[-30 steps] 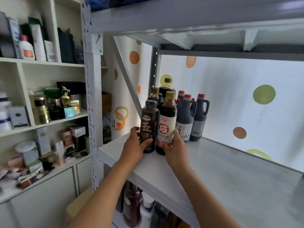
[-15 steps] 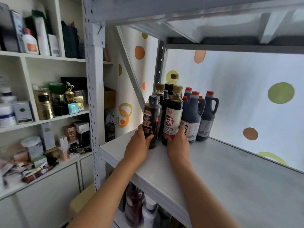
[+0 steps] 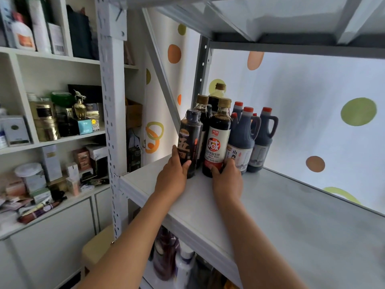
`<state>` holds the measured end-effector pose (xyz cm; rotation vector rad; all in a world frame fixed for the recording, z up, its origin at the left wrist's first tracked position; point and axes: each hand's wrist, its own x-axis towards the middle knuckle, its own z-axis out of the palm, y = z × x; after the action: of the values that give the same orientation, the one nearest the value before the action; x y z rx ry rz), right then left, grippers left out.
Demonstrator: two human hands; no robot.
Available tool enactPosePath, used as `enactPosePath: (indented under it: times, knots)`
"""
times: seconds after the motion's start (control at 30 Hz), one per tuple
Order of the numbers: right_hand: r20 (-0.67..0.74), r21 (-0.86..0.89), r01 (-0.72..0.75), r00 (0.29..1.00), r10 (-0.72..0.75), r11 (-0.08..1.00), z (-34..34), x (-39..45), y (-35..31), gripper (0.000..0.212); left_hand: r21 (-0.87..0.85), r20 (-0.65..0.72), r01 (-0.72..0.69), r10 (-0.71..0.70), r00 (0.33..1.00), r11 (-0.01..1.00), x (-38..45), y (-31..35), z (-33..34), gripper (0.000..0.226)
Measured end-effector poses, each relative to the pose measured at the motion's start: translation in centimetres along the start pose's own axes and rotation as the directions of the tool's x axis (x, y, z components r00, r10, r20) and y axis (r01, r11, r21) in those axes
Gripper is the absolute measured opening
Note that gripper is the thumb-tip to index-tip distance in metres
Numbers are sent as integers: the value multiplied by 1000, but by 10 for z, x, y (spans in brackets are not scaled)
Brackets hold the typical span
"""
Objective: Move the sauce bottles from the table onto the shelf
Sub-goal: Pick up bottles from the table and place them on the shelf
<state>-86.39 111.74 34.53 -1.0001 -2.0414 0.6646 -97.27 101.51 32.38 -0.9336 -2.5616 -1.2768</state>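
Two sauce bottles stand upright on the grey metal shelf (image 3: 270, 215) at its back left corner. My left hand (image 3: 173, 178) grips the base of a dark bottle with a black cap (image 3: 190, 138). My right hand (image 3: 227, 180) holds the bottom of a soy sauce bottle with a white and red label (image 3: 217, 140). Behind them stand two more gold-capped bottles (image 3: 203, 105) and several dark jugs with red caps (image 3: 243, 132).
A diagonal brace (image 3: 162, 74) and the shelf's front post (image 3: 111, 101) rise at the left. White cabinet shelves (image 3: 52, 140) full of boxes and jars lie further left. More bottles (image 3: 166, 255) stand on the level below. The upper shelf (image 3: 270, 28) is close overhead.
Both hands have pushed the two bottles deeper onto the shelf, close against the other bottles, and slid down to their bases.
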Motion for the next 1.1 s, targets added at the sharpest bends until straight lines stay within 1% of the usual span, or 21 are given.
enactPosePath:
  times: [0.13, 0.27, 0.37, 0.43, 0.5, 0.53, 0.6, 0.67, 0.7, 0.73, 0.8, 0.87, 0.93, 1.0, 1.1]
  knots:
    - [5, 30, 17, 1000, -17, 999, 1, 1, 3, 30, 3, 2, 11, -11, 1000, 1000, -1, 1, 0, 66]
    - [28, 64, 12, 1000, -14, 998, 0, 1, 5, 33, 4, -6, -7, 7, 1000, 1000, -1, 3, -1, 67]
    - [37, 49, 16, 999, -17, 999, -2, -4, 3, 33, 29, -7, -12, 12, 1000, 1000, -4, 4, -1, 70]
    - [59, 11, 36, 998, -36, 999, -5, -9, 2, 34, 21, 4, 16, -16, 1000, 1000, -7, 7, -3, 77]
    - [130, -48, 83, 989, -76, 995, -12, -19, 1, 32, 5, 40, 29, -29, 999, 1000, -14, 13, -6, 88]
    - [182, -96, 130, 977, -111, 987, -16, -24, 0, 30, 16, 67, 23, -24, 997, 1000, -20, 16, -9, 93]
    - [326, -254, 248, 932, -158, 935, -23, -36, -1, 25, 107, 116, 16, -29, 993, 994, -34, 20, -13, 97]
    - [453, -396, 344, 880, -144, 851, -32, -52, -1, 32, 234, 131, 39, -71, 989, 972, -50, 24, -17, 92]
    - [497, -434, 374, 858, -128, 820, -36, -61, 1, 37, 293, 135, 42, -85, 987, 955, -59, 26, -18, 85]
    - [524, -447, 384, 845, -112, 808, -41, -70, 4, 42, 354, 150, 18, -76, 986, 935, -68, 27, -20, 76]
    - [549, -448, 360, 833, -66, 819, -53, -87, 8, 51, 454, 221, -93, -11, 975, 886, -85, 30, -24, 57]
    - [577, -443, 370, 815, -56, 816, -67, -104, 9, 54, 460, 288, -194, 61, 956, 867, -105, 28, -32, 51]
    - [588, -419, 399, 804, -92, 815, -84, -122, 12, 54, 445, 305, -242, 108, 946, 862, -129, 25, -36, 50]
    - [574, -419, 431, 808, -134, 799, -90, -140, 12, 54, 402, 311, -252, 128, 942, 880, -149, 17, -37, 49]
    - [526, -465, 532, 809, -263, 708, -110, -181, 26, 56, 296, 259, -199, 122, 958, 934, -198, 25, -37, 50]
